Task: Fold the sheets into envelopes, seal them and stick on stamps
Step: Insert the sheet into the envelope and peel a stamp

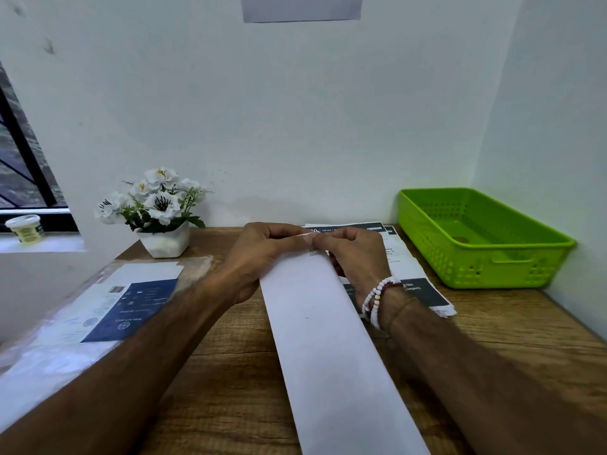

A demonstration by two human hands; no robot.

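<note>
Right now both hands meet over the far end of a long white envelope (331, 339) that lies lengthwise down the middle of the tabletop (230, 362), its near end running off the bottom of the view. The left hand (259, 257) and the right hand (354, 254) each have a narrow grip, thumb and fingertips pinched on a small, pale, partly see-through piece, probably a stamp (308, 239) or a strip of tape, held just above the envelope's far end; it is too small to tell which. The likeliest slip, as I judge it, is that this thin piece curls and sticks to a fingertip or to itself before it lies flat, since both hands pinch it close together. If it goes down skewed or hangs over the edge, it would crease, and peeling it back could tear the paper. Nothing pins the envelope except the hands' heels, so a sideways press could swing its long body across the wood. Beneath the right wrist, toward the far right of the tabletop, a stack of printed sheets (423, 290) lies partly under the envelope, leaving an uneven base that may spoil firm pressing. The green basket (538, 257) sits in the far right corner, the flower pot (164, 241) at the far edge, and a plastic-wrapped packet (98, 307) along the left edge.
</note>
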